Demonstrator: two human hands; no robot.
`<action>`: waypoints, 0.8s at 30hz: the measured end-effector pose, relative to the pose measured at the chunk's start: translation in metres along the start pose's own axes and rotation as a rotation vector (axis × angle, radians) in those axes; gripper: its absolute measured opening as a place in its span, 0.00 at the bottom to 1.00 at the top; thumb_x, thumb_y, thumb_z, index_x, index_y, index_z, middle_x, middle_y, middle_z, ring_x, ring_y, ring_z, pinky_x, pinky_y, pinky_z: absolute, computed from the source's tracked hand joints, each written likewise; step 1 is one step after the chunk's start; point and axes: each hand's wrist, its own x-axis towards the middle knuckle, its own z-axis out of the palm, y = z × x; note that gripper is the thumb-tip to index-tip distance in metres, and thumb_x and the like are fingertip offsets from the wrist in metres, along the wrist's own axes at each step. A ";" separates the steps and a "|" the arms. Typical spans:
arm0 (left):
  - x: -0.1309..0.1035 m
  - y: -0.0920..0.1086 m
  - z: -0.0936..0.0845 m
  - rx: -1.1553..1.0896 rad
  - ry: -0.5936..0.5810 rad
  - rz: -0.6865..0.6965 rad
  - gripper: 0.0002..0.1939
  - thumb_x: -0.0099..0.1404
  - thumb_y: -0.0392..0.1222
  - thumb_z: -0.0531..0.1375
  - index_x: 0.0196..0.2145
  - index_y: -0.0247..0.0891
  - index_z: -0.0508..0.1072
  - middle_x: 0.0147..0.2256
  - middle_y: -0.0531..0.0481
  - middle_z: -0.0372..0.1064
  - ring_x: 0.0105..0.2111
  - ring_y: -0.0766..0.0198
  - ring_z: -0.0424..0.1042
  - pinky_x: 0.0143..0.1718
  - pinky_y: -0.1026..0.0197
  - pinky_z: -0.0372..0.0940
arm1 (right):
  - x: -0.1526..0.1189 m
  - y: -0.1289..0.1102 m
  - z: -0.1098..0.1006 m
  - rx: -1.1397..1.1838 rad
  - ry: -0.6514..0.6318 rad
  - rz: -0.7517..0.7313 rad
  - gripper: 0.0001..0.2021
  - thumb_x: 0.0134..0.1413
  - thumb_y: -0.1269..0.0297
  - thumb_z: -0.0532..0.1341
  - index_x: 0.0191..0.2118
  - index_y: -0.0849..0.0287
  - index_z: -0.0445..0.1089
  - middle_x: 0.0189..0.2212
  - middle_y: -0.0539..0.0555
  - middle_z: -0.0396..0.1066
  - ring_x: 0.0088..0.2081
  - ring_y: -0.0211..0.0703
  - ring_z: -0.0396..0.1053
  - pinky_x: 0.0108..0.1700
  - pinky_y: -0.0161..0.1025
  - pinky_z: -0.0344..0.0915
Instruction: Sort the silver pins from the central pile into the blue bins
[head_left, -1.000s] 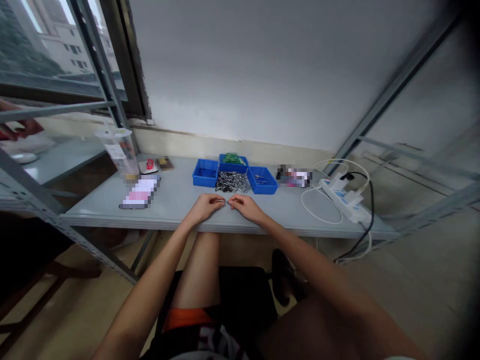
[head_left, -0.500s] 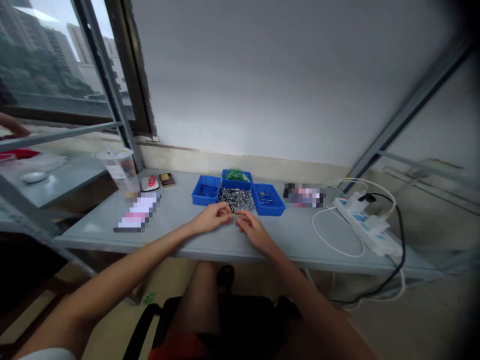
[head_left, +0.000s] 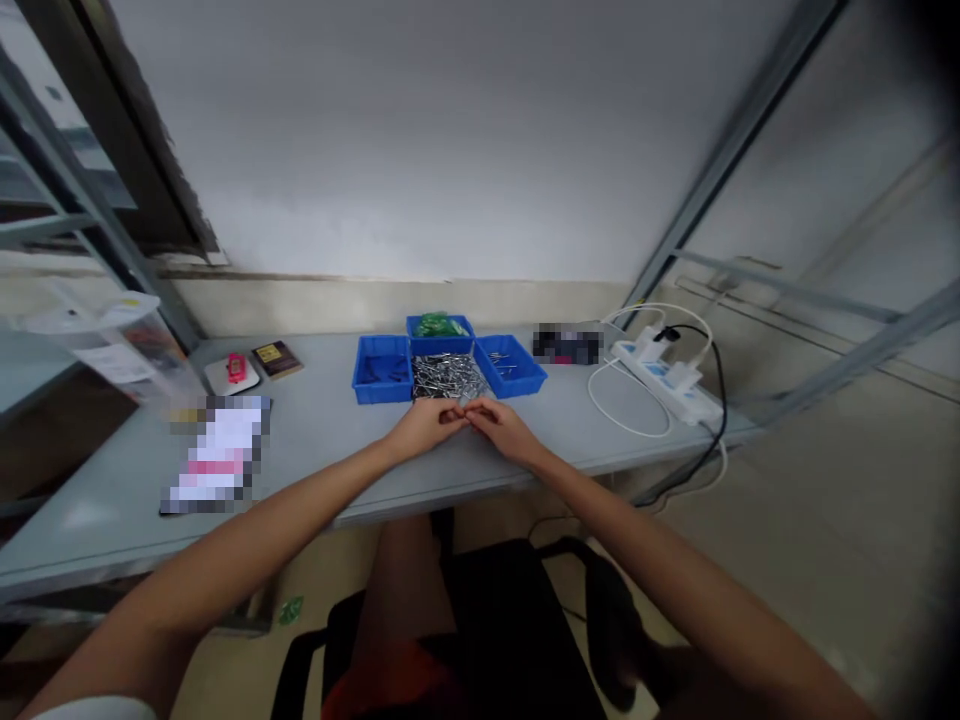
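Note:
My left hand (head_left: 426,428) and my right hand (head_left: 501,428) meet fingertip to fingertip over the front of the grey table. Both are closed in a pinch, and whatever lies between the fingers is too small or hidden to name. Just behind them spreads a pile of small shiny metal pieces (head_left: 448,375). Around the pile stand a left blue bin (head_left: 383,393) with dark contents, a right blue bin (head_left: 525,383) holding a few thin metal pieces, and a back blue bin (head_left: 441,342) with a green plastic bag (head_left: 439,325) in it.
On the left lie a blurred-out phone (head_left: 217,455), a white dish with a red item (head_left: 236,368), a small dark box (head_left: 277,360) and a clear plastic cup (head_left: 124,350). A pixelated object (head_left: 568,345) and a power strip (head_left: 667,380) with cables sit at right.
My view has turned, so the table appears shifted left. My hands have come together, fingertips now touching where a small gap showed before.

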 end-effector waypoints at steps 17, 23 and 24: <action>-0.001 0.009 -0.002 0.280 0.084 0.114 0.12 0.66 0.43 0.52 0.41 0.35 0.70 0.32 0.50 0.72 0.30 0.67 0.70 0.32 0.67 0.62 | -0.004 0.008 -0.003 0.125 0.029 0.018 0.12 0.51 0.58 0.58 0.40 0.58 0.66 0.26 0.50 0.68 0.27 0.37 0.66 0.27 0.33 0.62; 0.010 0.007 -0.009 0.877 -0.030 0.405 0.14 0.69 0.42 0.47 0.40 0.35 0.70 0.33 0.45 0.70 0.35 0.64 0.69 0.35 0.65 0.63 | -0.005 0.010 -0.004 0.072 0.121 -0.022 0.14 0.54 0.52 0.53 0.38 0.58 0.65 0.27 0.50 0.68 0.26 0.36 0.65 0.25 0.33 0.61; 0.011 0.006 -0.010 0.922 -0.006 0.412 0.14 0.69 0.41 0.46 0.41 0.35 0.69 0.34 0.45 0.69 0.36 0.64 0.69 0.35 0.65 0.63 | -0.005 0.010 -0.004 0.055 0.129 -0.021 0.14 0.55 0.52 0.53 0.37 0.58 0.66 0.27 0.50 0.68 0.26 0.36 0.65 0.25 0.33 0.61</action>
